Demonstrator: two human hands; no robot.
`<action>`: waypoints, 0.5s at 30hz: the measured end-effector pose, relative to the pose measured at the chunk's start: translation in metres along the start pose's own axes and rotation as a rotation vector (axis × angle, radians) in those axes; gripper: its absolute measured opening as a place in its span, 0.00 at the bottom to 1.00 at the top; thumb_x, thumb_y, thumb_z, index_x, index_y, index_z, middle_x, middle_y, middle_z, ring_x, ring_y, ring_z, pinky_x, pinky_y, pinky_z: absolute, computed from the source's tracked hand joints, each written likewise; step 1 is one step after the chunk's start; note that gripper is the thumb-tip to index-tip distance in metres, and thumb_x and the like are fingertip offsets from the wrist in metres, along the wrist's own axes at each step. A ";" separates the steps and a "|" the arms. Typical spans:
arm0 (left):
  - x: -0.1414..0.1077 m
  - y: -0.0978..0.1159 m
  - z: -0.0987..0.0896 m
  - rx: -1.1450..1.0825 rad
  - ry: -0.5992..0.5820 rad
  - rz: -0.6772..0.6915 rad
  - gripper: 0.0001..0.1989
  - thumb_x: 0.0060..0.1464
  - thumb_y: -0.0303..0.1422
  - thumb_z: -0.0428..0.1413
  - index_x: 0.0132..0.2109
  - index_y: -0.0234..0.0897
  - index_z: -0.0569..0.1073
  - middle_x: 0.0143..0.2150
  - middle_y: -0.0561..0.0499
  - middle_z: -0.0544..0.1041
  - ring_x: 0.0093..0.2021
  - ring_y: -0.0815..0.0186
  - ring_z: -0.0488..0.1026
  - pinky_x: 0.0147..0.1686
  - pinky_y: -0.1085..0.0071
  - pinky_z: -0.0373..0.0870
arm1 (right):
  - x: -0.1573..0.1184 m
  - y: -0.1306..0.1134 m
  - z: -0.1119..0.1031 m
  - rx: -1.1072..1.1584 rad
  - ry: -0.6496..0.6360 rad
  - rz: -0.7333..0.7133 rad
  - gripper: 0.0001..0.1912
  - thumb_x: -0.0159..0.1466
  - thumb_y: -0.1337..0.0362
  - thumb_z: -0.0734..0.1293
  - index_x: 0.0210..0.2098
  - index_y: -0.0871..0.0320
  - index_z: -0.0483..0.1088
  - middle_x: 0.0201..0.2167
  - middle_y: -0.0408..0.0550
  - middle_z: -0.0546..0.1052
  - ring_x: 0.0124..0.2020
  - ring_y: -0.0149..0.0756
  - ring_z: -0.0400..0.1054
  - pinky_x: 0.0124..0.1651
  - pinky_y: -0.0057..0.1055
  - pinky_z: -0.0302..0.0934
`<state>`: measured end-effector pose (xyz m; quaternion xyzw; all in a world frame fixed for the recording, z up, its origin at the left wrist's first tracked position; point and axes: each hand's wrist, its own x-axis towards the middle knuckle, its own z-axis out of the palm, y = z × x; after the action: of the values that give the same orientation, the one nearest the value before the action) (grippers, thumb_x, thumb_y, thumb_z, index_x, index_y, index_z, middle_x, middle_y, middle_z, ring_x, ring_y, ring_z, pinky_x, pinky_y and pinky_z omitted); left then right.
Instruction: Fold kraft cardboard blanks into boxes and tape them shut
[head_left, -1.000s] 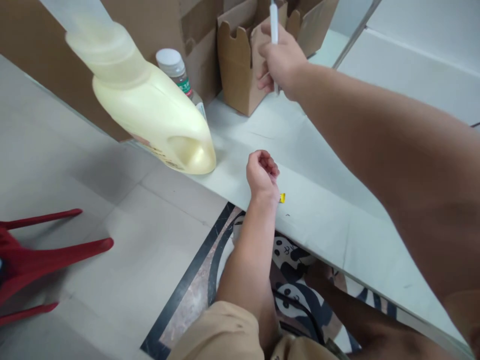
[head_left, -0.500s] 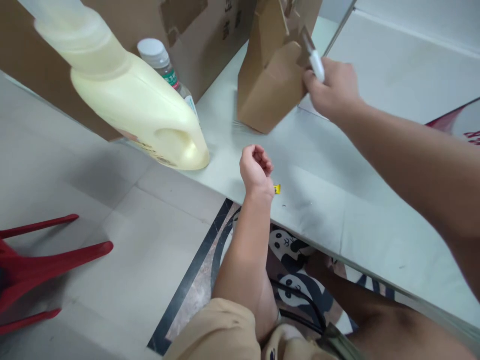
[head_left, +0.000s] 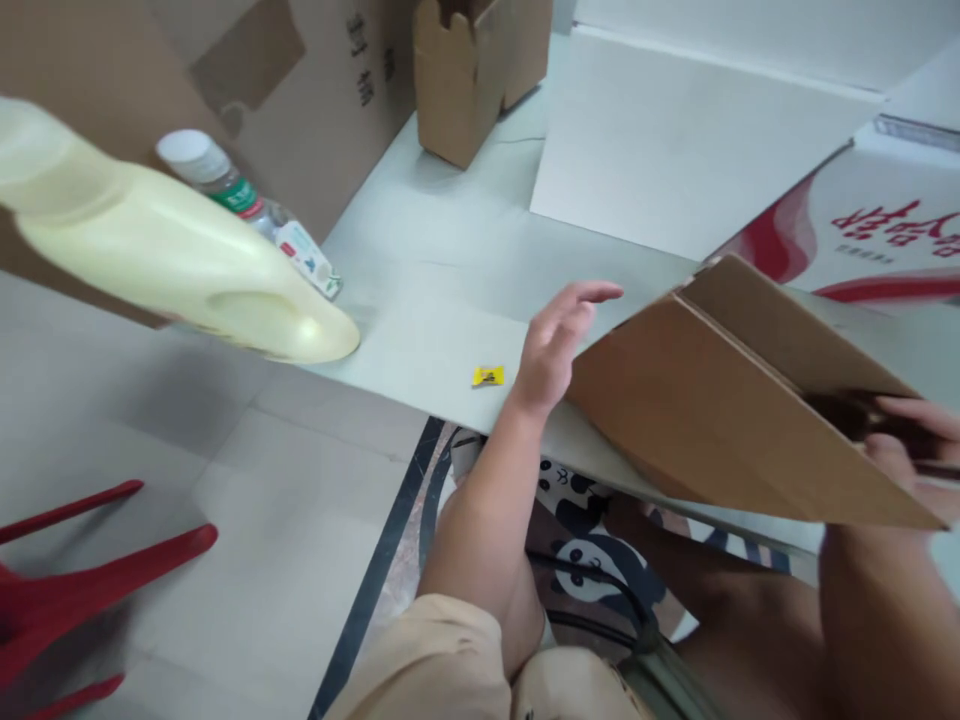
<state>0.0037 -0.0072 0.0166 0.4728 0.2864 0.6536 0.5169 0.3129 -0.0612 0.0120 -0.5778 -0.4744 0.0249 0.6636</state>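
A brown cardboard box (head_left: 675, 400) is tilted over the near edge of the white table. My right hand (head_left: 911, 440) grips it at its right end, with thumb and fingers around the opening there. The inside of the opening is dark, and part of the hand is blurred. Just off the box's left end, my left hand (head_left: 555, 345) is open, fingers stretched toward it and nothing in them. A small yellow wrapped packet (head_left: 488, 376) lies on the table, left of my left wrist.
At left stand a large pale yellow jug (head_left: 165, 250) and a white-capped bottle (head_left: 240, 200). Behind them is a big carton (head_left: 300, 110). Another cardboard box (head_left: 457, 90) sits farther back. A white and red printed box (head_left: 862, 220) is at right. Red stool legs (head_left: 112, 540) show on the floor.
My right hand has moved right and toward me, bringing a cardboard box close. The white-handled object it held no longer shows. My left hand has moved slightly right and its fingers have opened.
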 end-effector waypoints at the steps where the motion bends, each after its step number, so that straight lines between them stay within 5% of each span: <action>1: 0.000 -0.005 0.009 0.022 -0.073 0.003 0.22 0.60 0.54 0.52 0.45 0.41 0.77 0.51 0.47 0.79 0.55 0.60 0.74 0.54 0.64 0.69 | -0.006 0.005 0.000 0.053 0.046 -0.038 0.28 0.30 0.35 0.77 0.24 0.45 0.79 0.22 0.48 0.71 0.26 0.42 0.67 0.36 0.51 0.61; 6: 0.005 -0.025 0.036 0.132 -0.039 0.008 0.28 0.56 0.60 0.54 0.46 0.41 0.77 0.47 0.47 0.80 0.49 0.60 0.76 0.52 0.63 0.70 | -0.025 0.014 0.002 0.141 -0.074 -0.078 0.26 0.49 0.49 0.78 0.47 0.37 0.78 0.45 0.47 0.77 0.41 0.42 0.71 0.50 0.49 0.64; 10: 0.013 -0.038 0.042 0.277 0.044 0.053 0.27 0.54 0.60 0.55 0.39 0.39 0.77 0.38 0.49 0.78 0.41 0.63 0.75 0.43 0.66 0.72 | -0.027 0.012 -0.001 0.245 -0.185 -0.148 0.37 0.58 0.60 0.75 0.62 0.26 0.63 0.39 0.40 0.77 0.34 0.34 0.72 0.44 0.40 0.68; 12: 0.015 -0.045 0.044 0.322 0.056 0.075 0.25 0.55 0.59 0.56 0.37 0.39 0.76 0.35 0.50 0.76 0.38 0.65 0.75 0.40 0.68 0.71 | -0.027 0.010 -0.003 0.242 -0.182 -0.163 0.35 0.59 0.64 0.74 0.62 0.30 0.64 0.37 0.39 0.78 0.33 0.33 0.73 0.41 0.36 0.70; 15: 0.015 -0.056 0.045 0.359 0.074 0.081 0.22 0.56 0.56 0.58 0.38 0.40 0.75 0.33 0.52 0.74 0.37 0.66 0.75 0.38 0.70 0.72 | -0.028 0.005 -0.008 0.173 -0.181 -0.088 0.15 0.63 0.64 0.71 0.49 0.45 0.75 0.42 0.44 0.81 0.42 0.38 0.78 0.47 0.40 0.73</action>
<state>0.0670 0.0190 -0.0089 0.5442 0.3978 0.6292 0.3868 0.3058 -0.0819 -0.0078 -0.4926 -0.5532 0.0884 0.6659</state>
